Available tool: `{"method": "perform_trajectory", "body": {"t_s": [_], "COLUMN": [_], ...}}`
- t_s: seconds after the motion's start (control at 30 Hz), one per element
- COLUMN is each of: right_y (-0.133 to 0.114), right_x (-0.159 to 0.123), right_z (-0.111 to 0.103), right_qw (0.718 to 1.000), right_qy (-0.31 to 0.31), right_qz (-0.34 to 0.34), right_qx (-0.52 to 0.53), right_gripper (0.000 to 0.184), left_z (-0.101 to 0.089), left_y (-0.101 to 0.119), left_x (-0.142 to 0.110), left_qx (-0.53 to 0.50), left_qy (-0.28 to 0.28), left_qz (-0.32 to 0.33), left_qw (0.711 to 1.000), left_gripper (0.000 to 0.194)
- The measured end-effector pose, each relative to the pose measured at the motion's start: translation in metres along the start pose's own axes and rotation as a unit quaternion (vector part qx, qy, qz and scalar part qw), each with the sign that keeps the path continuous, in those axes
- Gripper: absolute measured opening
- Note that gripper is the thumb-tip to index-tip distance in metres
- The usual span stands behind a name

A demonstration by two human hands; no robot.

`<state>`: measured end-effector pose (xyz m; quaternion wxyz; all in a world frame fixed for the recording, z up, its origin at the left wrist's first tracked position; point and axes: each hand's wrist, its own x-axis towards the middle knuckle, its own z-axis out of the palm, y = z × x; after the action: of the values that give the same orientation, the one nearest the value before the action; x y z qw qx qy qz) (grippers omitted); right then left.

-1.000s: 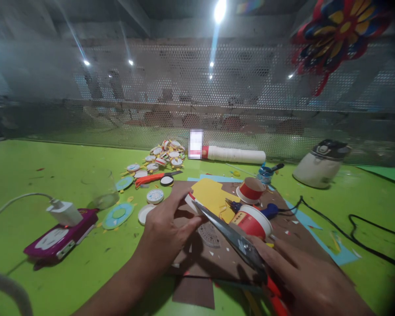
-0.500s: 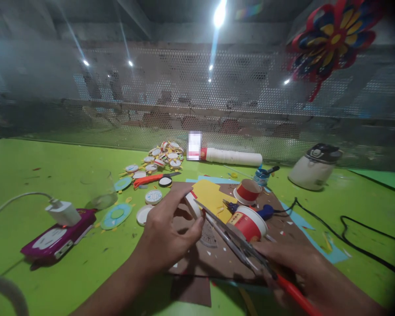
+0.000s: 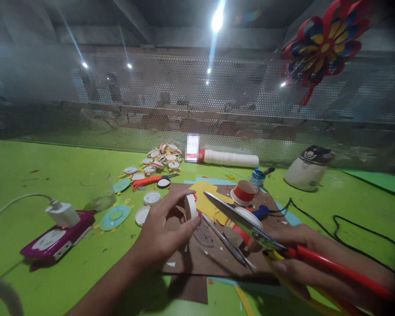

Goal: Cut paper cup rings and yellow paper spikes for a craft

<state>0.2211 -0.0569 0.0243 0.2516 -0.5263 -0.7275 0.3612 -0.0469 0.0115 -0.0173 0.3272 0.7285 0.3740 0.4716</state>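
My left hand [image 3: 163, 230] pinches a small round white disc [image 3: 190, 206] upright between thumb and forefinger, over a sheet of brown paper [image 3: 213, 252]. My right hand [image 3: 303, 259] grips the red handles of a large pair of scissors [image 3: 246, 224]. The blades are spread apart and point left toward the disc, a short way from it. A red and white paper cup [image 3: 246, 221] lies on its side behind the blades, partly hidden by them. A second red cup [image 3: 244, 192] stands upside down further back, next to yellow paper [image 3: 207, 199].
On the green table [image 3: 52, 171] lie a purple power strip with a white plug [image 3: 57, 228], a clear glass [image 3: 98, 191], a pile of round paper discs [image 3: 163, 158], an orange utility knife [image 3: 149, 180], a white roll [image 3: 232, 159], a white jug [image 3: 307, 172] and black cables [image 3: 342, 219]. A mesh screen stands behind.
The scissors have opened wide, with the upper blade lifted off the paper. My left hand has raised the white disc upright. The view has shifted slightly.
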Motion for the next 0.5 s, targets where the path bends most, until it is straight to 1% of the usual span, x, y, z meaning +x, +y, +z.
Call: {"method": "perform_trajectory", "body": {"t_s": [0.07, 0.1, 0.2, 0.27, 0.33, 0.4, 0.43, 0.5], "right_y": [0.007, 0.01, 0.017, 0.018, 0.019, 0.02, 0.022, 0.026], "right_x": [-0.002, -0.001, 0.007, 0.013, 0.016, 0.013, 0.009, 0.002], "right_z": [-0.003, -0.003, -0.007, -0.011, -0.017, -0.018, -0.016, -0.006], "right_qw": [1.0, 0.999, 0.999, 0.996, 0.99, 0.978, 0.969, 0.94], "right_qy": [0.021, 0.029, 0.028, 0.034, 0.037, 0.052, 0.072, 0.137], "right_qz": [0.02, 0.015, -0.038, -0.081, -0.105, -0.101, -0.099, -0.103], "right_qx": [0.006, 0.002, -0.004, -0.03, -0.092, -0.173, -0.215, -0.295], "right_gripper": [0.032, 0.031, 0.026, 0.024, 0.024, 0.024, 0.024, 0.034], "left_z": [-0.001, -0.001, 0.0, 0.001, 0.002, 0.004, 0.005, 0.007], "left_y": [-0.001, -0.001, -0.001, -0.002, -0.002, -0.002, -0.002, -0.001], "left_x": [0.0, 0.0, -0.001, -0.001, 0.0, 0.0, 0.001, 0.002], "left_qx": [-0.025, -0.036, -0.062, -0.078, -0.091, -0.111, -0.127, -0.165], "left_qy": [-0.006, -0.009, -0.013, -0.009, -0.004, 0.008, 0.019, 0.049], "left_qz": [-0.012, -0.016, -0.012, 0.001, 0.008, 0.001, -0.008, -0.034], "left_qw": [1.0, 0.999, 0.998, 0.997, 0.996, 0.994, 0.992, 0.985], "left_gripper": [0.047, 0.047, 0.048, 0.047, 0.046, 0.047, 0.049, 0.053]}}
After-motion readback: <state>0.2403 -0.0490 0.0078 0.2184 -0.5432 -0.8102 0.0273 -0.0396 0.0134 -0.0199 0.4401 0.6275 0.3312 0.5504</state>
